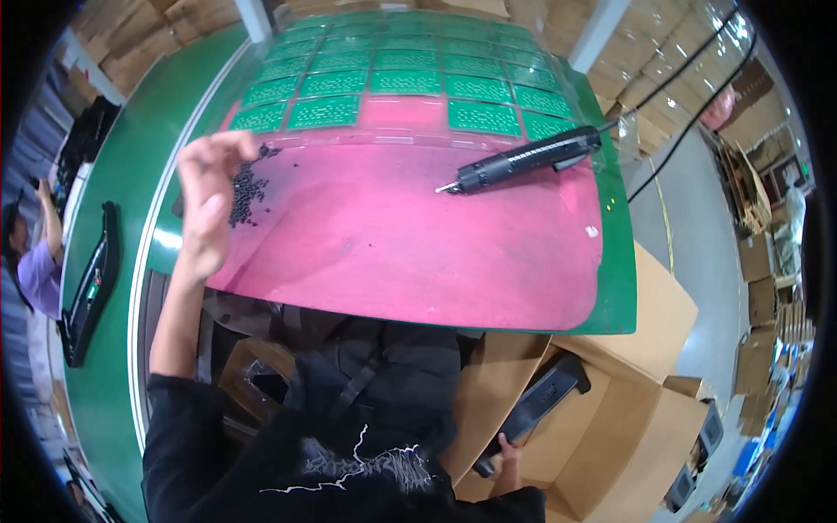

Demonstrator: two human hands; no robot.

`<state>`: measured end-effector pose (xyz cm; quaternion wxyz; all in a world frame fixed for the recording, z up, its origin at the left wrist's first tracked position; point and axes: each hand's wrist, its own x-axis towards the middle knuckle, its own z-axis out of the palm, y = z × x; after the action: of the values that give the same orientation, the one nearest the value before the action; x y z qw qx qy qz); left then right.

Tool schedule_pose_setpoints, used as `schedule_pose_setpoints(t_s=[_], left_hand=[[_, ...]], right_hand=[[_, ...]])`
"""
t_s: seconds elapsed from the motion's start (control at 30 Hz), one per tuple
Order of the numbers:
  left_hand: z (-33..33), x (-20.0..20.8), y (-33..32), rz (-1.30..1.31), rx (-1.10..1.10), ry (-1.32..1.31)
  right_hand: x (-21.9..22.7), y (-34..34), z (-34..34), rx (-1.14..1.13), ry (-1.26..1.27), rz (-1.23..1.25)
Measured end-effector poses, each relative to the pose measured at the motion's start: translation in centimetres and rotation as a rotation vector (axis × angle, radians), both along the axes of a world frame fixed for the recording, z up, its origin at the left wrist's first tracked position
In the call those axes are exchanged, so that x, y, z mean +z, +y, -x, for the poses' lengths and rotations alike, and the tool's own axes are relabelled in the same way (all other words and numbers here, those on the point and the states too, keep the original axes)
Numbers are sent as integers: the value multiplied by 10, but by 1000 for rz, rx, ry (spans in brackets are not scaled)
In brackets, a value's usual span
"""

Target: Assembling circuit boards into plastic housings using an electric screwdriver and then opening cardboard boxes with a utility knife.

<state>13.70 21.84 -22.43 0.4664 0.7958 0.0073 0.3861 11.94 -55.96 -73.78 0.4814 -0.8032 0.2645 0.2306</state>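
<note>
My left hand (207,192) is raised at the left edge of the pink mat (410,253). Its fingers are loosely bent and apart from the thumb, and I see nothing in them. Beside it lies a pile of small black screws (247,193), partly hidden by the fingers. Low on the right, my right hand (508,458) grips the near end of a long black plastic housing (545,399), tilted inside an open cardboard box (610,427). A black electric screwdriver (527,161) rests on the mat's far right, its bit pointing left.
Behind the mat, a clear plastic tray (405,137) holds rows of green circuit boards (405,81). A cable (689,65) runs up from the screwdriver. Another black housing (91,288) lies on the green conveyor (131,183) at left, with a person (39,261) beyond.
</note>
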Motion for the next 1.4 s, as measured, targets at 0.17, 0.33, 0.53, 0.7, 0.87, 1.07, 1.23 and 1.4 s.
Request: schedule_pose_setpoints(t_s=[0.17,0.33,0.53,0.7,0.87,1.07,1.23,1.4], left_hand=[[-26,13,9,-161,-74,30],[-67,4,30,-143,-123,-48],[-67,-21,35,110,-215,113],[-55,-18,25,93,-325,315],[-47,-5,15,52,-349,371],[-43,-13,19,-331,-251,379],[-36,-15,24,-439,-81,443],[-44,-20,25,-450,-102,369]], right_hand=[[113,129,7,-439,-117,241],[229,154,10,-383,-398,980],[374,142,-38,-102,-1093,1399],[469,202,-109,527,-1583,1134],[511,313,-163,1204,-1410,764],[563,453,-200,1719,-1179,454],[573,598,-235,1577,-1319,264],[527,712,-310,1558,-1511,588]])
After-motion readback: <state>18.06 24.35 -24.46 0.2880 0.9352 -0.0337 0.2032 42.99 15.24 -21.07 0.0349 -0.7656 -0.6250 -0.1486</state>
